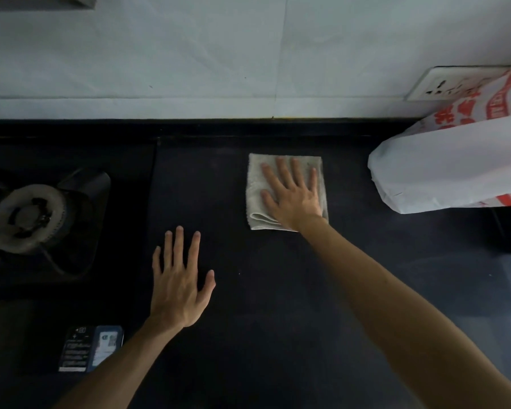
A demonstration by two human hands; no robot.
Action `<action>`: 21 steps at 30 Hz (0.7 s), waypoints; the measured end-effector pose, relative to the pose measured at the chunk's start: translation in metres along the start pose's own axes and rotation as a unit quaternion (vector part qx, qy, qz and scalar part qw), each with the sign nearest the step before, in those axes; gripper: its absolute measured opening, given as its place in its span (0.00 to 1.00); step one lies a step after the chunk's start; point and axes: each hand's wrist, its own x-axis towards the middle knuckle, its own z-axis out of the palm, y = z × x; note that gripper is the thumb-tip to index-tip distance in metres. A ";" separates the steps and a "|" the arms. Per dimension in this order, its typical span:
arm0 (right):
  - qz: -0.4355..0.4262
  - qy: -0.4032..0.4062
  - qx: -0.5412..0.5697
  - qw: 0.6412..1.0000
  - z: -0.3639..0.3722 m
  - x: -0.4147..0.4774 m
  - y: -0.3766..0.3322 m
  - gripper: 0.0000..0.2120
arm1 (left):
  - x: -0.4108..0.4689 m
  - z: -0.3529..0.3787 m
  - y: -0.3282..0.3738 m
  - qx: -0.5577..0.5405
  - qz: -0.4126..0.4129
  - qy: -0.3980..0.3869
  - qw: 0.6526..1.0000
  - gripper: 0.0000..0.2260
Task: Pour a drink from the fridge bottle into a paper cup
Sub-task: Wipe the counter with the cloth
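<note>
Both hands flat, fingers straight, gripping nothing: right hand (292, 193) is pressing cloth (286, 191) onto counter (278, 305), likely wiping, left hand (179, 287) is bracing.

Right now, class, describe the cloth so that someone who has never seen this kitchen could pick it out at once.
Start at the dark counter, with the burner on its left and the white bag on its right. Between them, nearer the wall, lies the cloth, folded square. It is the only pale grey thing there, and the right hand presses flat on it.
</note>
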 end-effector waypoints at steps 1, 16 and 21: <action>0.014 0.006 0.005 1.000 0.000 -0.007 0.008 0.30 | 0.000 0.000 0.000 0.001 0.001 0.001 1.000 0.35; -0.059 -0.003 -0.011 0.998 0.015 -0.046 -0.025 0.31 | 0.000 -0.002 0.003 -0.008 -0.013 -0.010 1.000 0.36; -0.018 0.001 -0.006 1.000 0.004 -0.009 -0.012 0.30 | 0.000 -0.003 0.001 -0.005 -0.012 -0.010 1.000 0.35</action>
